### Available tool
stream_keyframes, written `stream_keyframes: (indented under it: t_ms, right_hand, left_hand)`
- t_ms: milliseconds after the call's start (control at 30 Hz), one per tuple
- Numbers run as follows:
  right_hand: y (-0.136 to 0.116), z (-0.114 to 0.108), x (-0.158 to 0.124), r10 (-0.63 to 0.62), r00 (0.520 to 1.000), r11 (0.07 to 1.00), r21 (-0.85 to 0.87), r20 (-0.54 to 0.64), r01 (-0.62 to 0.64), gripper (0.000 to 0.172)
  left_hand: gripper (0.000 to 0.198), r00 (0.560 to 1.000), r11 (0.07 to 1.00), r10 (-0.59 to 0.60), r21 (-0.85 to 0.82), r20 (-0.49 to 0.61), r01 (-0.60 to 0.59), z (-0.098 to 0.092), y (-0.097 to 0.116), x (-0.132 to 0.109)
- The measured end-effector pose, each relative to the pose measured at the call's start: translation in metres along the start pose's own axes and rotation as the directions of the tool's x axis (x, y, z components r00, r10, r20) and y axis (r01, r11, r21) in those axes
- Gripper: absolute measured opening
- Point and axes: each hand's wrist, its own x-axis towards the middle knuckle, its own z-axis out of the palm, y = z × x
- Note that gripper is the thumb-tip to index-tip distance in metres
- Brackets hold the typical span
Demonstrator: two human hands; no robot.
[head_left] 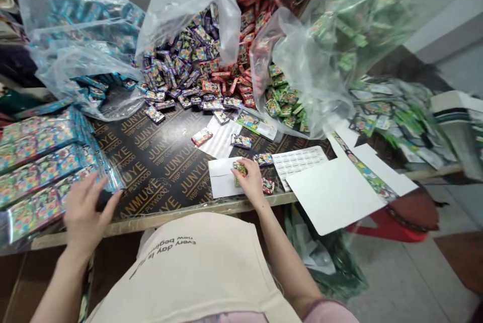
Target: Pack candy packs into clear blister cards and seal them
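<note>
At the near edge of the table (162, 162), a small green packet (239, 168) is pressed by the right hand (252, 182) onto a white card (223, 178); the fingers are curled down over the packet, so that only its top shows, and whether it is gripped or merely pinned cannot be told. Just right of that hand a red packet (268, 185) lies on the table, and a purple packet (263, 159) is seen just beyond it. The left hand (83, 212) is spread open and flat, with nothing held, its fingertips laid on the edge of the stacked sheets (35, 172) of packed cards at the left of the table. Further back, purple packets (181, 69) are spilled from a clear bag (177, 6), blue ones are kept in the left bag (71, 26), red ones (234, 81) are heaped in the middle, and green ones (287, 99) lie under the right bag (320, 61). A blister tray (298, 161) is set right of the right hand, partly covered by a large white sheet (332, 197). A lone red packet (202, 136) lies on a ribbed white sheet (221, 139) in mid table. A cream apron is worn below.
</note>
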Motion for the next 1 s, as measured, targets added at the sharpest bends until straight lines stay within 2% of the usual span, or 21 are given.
stream_keyframes:
  t_ms: [33, 100, 167, 200, 267, 300, 333, 400, 467, 567, 633, 667, 700, 767, 800, 833, 867, 933, 967, 1000]
  right_hand:
    - [0.007, -0.004, 0.000, 0.009, 1.000, 0.999, -0.042, -0.011, -0.010, 0.036]
    - [0.015, -0.007, -0.001, 0.030, 0.999, 0.993, -0.112, -0.012, -0.031, 0.047]
    - [0.014, -0.005, -0.003, 0.053, 0.998, 0.983, -0.177, 0.015, -0.050, 0.055]
    - [0.012, -0.002, -0.005, 0.064, 0.998, 0.976, -0.208, 0.029, -0.057, 0.057]
    - [0.006, 0.003, -0.007, 0.076, 0.996, 0.965, -0.255, 0.045, -0.062, 0.057]
    - [0.005, 0.005, -0.008, 0.075, 0.996, 0.964, -0.259, 0.044, -0.061, 0.056]
    - [0.004, 0.006, -0.009, 0.066, 0.997, 0.968, -0.243, 0.036, -0.055, 0.055]
    - [0.007, 0.005, -0.007, 0.042, 0.999, 0.985, -0.169, -0.019, -0.045, 0.054]
    - [0.013, 0.000, -0.003, 0.038, 0.994, 0.994, -0.099, -0.101, -0.048, 0.052]
    - [0.016, -0.015, 0.006, 0.098, 0.969, 0.990, -0.079, -0.225, -0.118, 0.052]
    - [0.012, -0.025, 0.011, 0.198, 0.956, 0.980, 0.040, -0.215, -0.194, 0.058]
    - [0.007, -0.029, 0.013, 0.275, 0.951, 0.954, 0.163, -0.139, -0.252, 0.063]
    - [0.001, -0.031, 0.014, 0.345, 0.939, 0.893, 0.308, -0.002, -0.328, 0.069]
    - [-0.011, -0.033, 0.017, 0.367, 0.861, 0.677, 0.533, 0.354, -0.507, 0.081]
    - [-0.018, -0.032, 0.019, 0.324, 0.808, 0.566, 0.584, 0.491, -0.582, 0.085]
    - [-0.023, -0.031, 0.020, 0.275, 0.771, 0.483, 0.611, 0.575, -0.628, 0.086]
    - [-0.028, -0.030, 0.022, 0.236, 0.753, 0.431, 0.628, 0.615, -0.648, 0.083]
    - [-0.034, -0.026, 0.026, 0.216, 0.765, 0.404, 0.658, 0.607, -0.636, 0.064]
    - [-0.036, -0.025, 0.028, 0.221, 0.789, 0.415, 0.676, 0.574, -0.609, 0.053]
    - [-0.037, -0.024, 0.029, 0.224, 0.818, 0.435, 0.697, 0.530, -0.570, 0.043]
  left_hand:
    - [0.052, 0.999, 0.996, 0.037, -0.077, 0.023, -0.035, 0.015, 0.015, 0.004]
    - [0.032, 0.980, 0.976, 0.104, -0.208, 0.167, -0.069, 0.052, 0.047, 0.012]
    - [0.025, 0.934, 0.928, 0.237, -0.347, 0.267, -0.137, 0.091, 0.081, 0.020]
    - [0.027, 0.894, 0.893, 0.335, -0.402, 0.298, -0.201, 0.109, 0.098, 0.024]
    - [0.036, 0.777, 0.821, 0.521, -0.456, 0.354, -0.342, 0.139, 0.130, 0.031]
    - [0.039, 0.736, 0.800, 0.568, -0.454, 0.368, -0.391, 0.151, 0.143, 0.034]
    - [0.040, 0.713, 0.789, 0.592, -0.452, 0.375, -0.417, 0.160, 0.155, 0.037]
    - [0.030, 0.701, 0.788, 0.601, -0.431, 0.384, -0.439, 0.176, 0.169, 0.042]
    - [0.019, 0.703, 0.798, 0.592, -0.407, 0.393, -0.444, 0.187, 0.171, 0.048]
    - [0.020, 0.710, 0.814, 0.576, -0.366, 0.406, -0.451, 0.191, 0.159, 0.058]
    - [0.019, 0.739, 0.827, 0.556, -0.345, 0.381, -0.445, 0.184, 0.149, 0.064]
    - [0.020, 0.765, 0.828, 0.549, -0.344, 0.338, -0.442, 0.177, 0.145, 0.066]
    - [0.021, 0.791, 0.822, 0.547, -0.353, 0.275, -0.446, 0.169, 0.141, 0.066]
    - [0.024, 0.814, 0.778, 0.568, -0.406, 0.125, -0.480, 0.151, 0.138, 0.064]
    - [0.026, 0.803, 0.739, 0.592, -0.443, 0.067, -0.508, 0.142, 0.137, 0.061]
    - [0.028, 0.778, 0.693, 0.627, -0.480, 0.036, -0.537, 0.133, 0.137, 0.057]
    - [0.030, 0.741, 0.642, 0.672, -0.517, 0.024, -0.566, 0.126, 0.137, 0.052]
    - [0.032, 0.665, 0.566, 0.745, -0.573, 0.048, -0.593, 0.117, 0.137, 0.042]
    - [0.033, 0.657, 0.562, 0.751, -0.588, 0.068, -0.582, 0.115, 0.137, 0.037]
    - [0.043, 0.686, 0.591, 0.721, -0.599, 0.093, -0.540, 0.114, 0.136, 0.034]
